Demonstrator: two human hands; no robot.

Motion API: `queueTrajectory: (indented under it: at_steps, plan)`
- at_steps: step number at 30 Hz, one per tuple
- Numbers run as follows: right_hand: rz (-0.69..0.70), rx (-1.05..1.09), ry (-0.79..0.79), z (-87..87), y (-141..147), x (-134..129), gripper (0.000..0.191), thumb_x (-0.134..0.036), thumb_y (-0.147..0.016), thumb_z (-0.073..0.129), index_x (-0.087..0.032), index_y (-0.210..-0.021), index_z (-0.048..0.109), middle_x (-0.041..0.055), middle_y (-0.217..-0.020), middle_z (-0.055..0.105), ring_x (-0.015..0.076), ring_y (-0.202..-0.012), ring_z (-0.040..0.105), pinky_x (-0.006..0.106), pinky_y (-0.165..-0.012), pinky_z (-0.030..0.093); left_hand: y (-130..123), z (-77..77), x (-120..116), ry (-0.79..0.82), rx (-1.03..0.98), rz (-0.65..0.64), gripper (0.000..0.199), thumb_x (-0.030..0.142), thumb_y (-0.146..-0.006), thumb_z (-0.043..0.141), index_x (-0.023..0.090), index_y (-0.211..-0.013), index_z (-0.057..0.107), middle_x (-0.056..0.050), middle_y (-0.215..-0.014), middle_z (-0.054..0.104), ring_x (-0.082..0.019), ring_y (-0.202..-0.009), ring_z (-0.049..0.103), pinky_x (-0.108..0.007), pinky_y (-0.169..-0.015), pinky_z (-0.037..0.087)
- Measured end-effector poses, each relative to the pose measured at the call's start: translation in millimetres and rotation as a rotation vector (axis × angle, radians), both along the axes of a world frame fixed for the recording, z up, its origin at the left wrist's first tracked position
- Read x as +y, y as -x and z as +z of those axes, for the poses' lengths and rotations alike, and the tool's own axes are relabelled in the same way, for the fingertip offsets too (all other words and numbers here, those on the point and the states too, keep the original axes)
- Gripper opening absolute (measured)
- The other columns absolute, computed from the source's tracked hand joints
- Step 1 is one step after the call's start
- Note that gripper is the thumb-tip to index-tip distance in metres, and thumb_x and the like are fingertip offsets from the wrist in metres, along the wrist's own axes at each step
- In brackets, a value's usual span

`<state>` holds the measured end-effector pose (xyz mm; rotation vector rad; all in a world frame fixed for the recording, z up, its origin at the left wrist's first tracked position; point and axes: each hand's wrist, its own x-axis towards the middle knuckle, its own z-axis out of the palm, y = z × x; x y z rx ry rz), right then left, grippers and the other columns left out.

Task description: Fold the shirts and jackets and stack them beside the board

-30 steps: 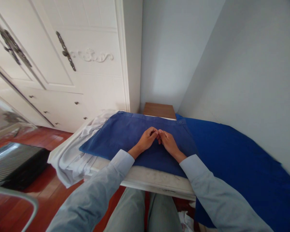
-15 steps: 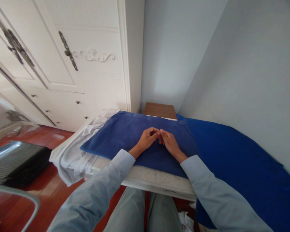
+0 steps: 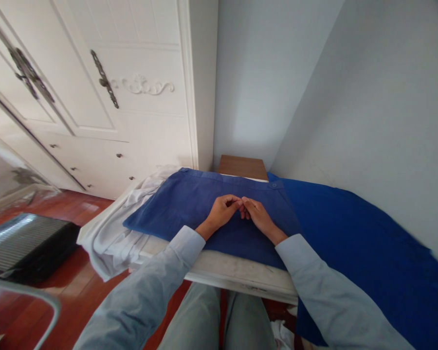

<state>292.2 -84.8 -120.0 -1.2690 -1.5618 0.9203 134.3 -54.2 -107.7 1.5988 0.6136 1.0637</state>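
Dark blue cloth (image 3: 182, 199) with a waistband-like edge and a button near its top right corner lies spread on a white table (image 3: 237, 267). Over its middle, my left hand (image 3: 224, 210) and my right hand (image 3: 254, 213) meet at the fingertips, thumbs and forefingers pinched together. Anything between the fingertips is too small or hidden to make out. Brighter blue fabric (image 3: 350, 233) spreads to the right of the table. Crumpled white cloth (image 3: 113, 238) hangs over the table's left end.
A white wardrobe (image 3: 149, 121) stands behind on the left. Past the table's far edge is a brown wooden piece (image 3: 243, 166) against the wall. A black ribbed case (image 3: 25, 243) and a curved metal tube (image 3: 40, 294) are at the lower left.
Both hands stay pinched together in nearly the same place. The whole view has shifted very slightly.
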Motion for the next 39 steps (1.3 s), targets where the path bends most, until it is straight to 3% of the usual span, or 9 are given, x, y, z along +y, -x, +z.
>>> queueTrajectory:
  at_steps: [18, 23, 29, 32, 35, 39]
  plan:
    - [-0.04, -0.008, -0.025, 0.5, 0, -1, 0.061, -0.078, -0.09, 0.039, -0.024, -0.068, 0.057, 0.0006, -0.056, 0.059, 0.016, -0.052, 0.052, 0.029, -0.054, 0.045, -2, -7.8, 1, -0.061, 0.041, -0.004, 0.028, 0.041, -0.09, 0.057, 0.019, -0.073, 0.059, -0.001, -0.064, 0.067, -0.015, -0.064, 0.064, -0.029, -0.069, 0.051]
    - [-0.06, 0.027, -0.029, 1.5, 0, -1, 0.057, -0.075, -0.09, 0.044, -0.023, -0.072, 0.059, -0.0001, -0.058, 0.06, 0.0159, -0.051, 0.051, 0.03, -0.054, 0.044, -1, -11.5, 4, -0.087, 0.109, 0.172, 0.02, 0.033, -0.087, 0.059, 0.017, -0.077, 0.064, -0.002, -0.073, 0.067, -0.013, -0.067, 0.06, -0.026, -0.066, 0.047]
    - [-0.092, 0.028, -0.033, 0.3, -2, -3, 0.05, -0.073, -0.09, 0.046, -0.024, -0.084, 0.054, 0.0007, -0.066, 0.067, 0.0162, -0.052, 0.054, 0.03, -0.055, 0.045, 8, -0.8, -11, -0.125, 0.141, 0.305, 0.01, 0.027, -0.082, 0.069, 0.017, -0.082, 0.066, -0.001, -0.077, 0.066, -0.012, -0.064, 0.053, -0.026, -0.062, 0.044]
    - [-0.083, 0.041, -0.033, -3.3, -3, -3, 0.05, -0.074, -0.09, 0.044, -0.024, -0.088, 0.05, 0.0036, -0.073, 0.072, 0.0167, -0.055, 0.056, 0.03, -0.056, 0.046, 24, 6.1, -26, -0.188, 0.155, 0.301, 0.012, 0.026, -0.083, 0.069, 0.018, -0.076, 0.065, 0.0, -0.073, 0.063, -0.012, -0.063, 0.05, -0.027, -0.063, 0.041]
    - [-0.088, 0.019, -0.048, -7.9, -3, -1, 0.05, -0.074, -0.091, 0.041, -0.025, -0.088, 0.048, 0.0062, -0.079, 0.075, 0.0164, -0.057, 0.057, 0.03, -0.056, 0.046, 58, 9.1, -43, -0.185, 0.145, 0.35, 0.017, 0.033, -0.086, 0.066, 0.018, -0.077, 0.066, 0.001, -0.07, 0.06, -0.012, -0.061, 0.049, -0.026, -0.06, 0.039]
    - [-0.077, -0.048, -0.071, -14.8, -2, 3, 0.045, -0.069, -0.094, 0.038, -0.025, -0.088, 0.047, 0.0094, -0.086, 0.077, 0.0169, -0.06, 0.059, 0.031, -0.058, 0.046, 125, 6.3, -65, 0.008, 0.066, 0.586, 0.025, 0.043, -0.084, 0.065, 0.019, -0.08, 0.065, 0.002, -0.065, 0.057, -0.012, -0.058, 0.048, -0.024, -0.056, 0.038]
